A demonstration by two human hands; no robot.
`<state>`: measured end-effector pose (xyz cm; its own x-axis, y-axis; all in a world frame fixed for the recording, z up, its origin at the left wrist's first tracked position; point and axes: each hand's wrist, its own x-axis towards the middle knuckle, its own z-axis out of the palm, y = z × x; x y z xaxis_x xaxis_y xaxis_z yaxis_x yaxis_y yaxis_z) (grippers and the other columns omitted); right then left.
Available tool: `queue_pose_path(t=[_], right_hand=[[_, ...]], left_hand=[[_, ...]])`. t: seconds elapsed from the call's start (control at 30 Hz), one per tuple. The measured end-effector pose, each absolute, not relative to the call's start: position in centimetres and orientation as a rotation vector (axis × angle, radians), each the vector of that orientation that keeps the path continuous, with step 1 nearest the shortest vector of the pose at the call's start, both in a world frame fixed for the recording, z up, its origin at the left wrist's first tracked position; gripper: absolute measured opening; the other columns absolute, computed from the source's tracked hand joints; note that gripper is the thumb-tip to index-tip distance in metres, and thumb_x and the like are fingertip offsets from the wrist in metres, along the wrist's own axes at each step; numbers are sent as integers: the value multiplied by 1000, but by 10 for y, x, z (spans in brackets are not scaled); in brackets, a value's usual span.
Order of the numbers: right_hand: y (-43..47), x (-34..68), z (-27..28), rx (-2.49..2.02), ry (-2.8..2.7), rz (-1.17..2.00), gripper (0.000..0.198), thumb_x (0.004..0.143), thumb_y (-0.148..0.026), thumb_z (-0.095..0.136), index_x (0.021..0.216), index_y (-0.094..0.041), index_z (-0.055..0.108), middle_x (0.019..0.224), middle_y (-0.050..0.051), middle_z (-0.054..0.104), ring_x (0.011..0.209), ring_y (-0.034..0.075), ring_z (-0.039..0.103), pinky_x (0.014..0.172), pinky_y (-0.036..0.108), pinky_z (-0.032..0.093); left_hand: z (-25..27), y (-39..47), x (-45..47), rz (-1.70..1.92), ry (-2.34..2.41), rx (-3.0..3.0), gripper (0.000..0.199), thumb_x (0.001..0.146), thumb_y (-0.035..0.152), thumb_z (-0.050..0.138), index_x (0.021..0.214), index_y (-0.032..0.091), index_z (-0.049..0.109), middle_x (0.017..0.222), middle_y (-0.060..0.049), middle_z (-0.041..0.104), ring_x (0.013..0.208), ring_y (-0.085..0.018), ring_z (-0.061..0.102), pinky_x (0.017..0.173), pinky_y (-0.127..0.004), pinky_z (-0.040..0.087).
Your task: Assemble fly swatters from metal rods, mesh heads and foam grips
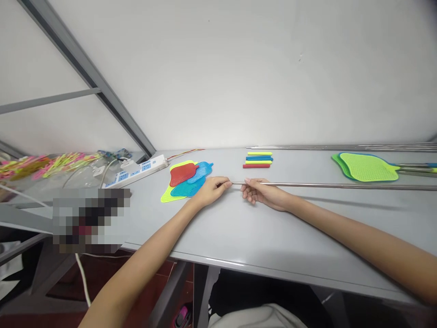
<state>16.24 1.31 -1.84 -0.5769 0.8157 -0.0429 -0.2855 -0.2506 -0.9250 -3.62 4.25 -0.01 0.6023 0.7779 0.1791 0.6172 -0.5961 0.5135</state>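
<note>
A thin metal telescopic-looking rod [327, 185] runs level above the table, out past the right edge of the view. My left hand [215, 187] pinches its left tip between thumb and fingers; whether anything else is in that pinch is hidden. A little further along, my right hand [264, 191] grips the same rod between thumb and forefinger, the other fingers curled below. Just left of my left hand lie overlapping loose fly swatter heads: a red one [182, 175], blue ones [187, 188] and yellow ones [167, 196].
Several coloured plastic tubes [257, 166] lie in a row behind my hands. Further right are fly swatters with green heads [368, 167]; metal rods [341, 147] lie along the wall. At left sit a power strip [139, 171], cables and a pink-and-yellow pile [64, 161].
</note>
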Motion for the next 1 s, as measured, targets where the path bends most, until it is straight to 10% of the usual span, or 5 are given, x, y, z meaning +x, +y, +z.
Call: queue_pose_path(t=[1.0], right_hand=[[-16,225,-7,-909,-1140,1586,41,82,-41,34,82,-9,59,70,2,53,60,7,49,54,20,37]], left_hand=[[7,32,-40,605,1100,2477,36,84,36,25,73,14,51,61,5,38,58,-7,35,54,-19,26]])
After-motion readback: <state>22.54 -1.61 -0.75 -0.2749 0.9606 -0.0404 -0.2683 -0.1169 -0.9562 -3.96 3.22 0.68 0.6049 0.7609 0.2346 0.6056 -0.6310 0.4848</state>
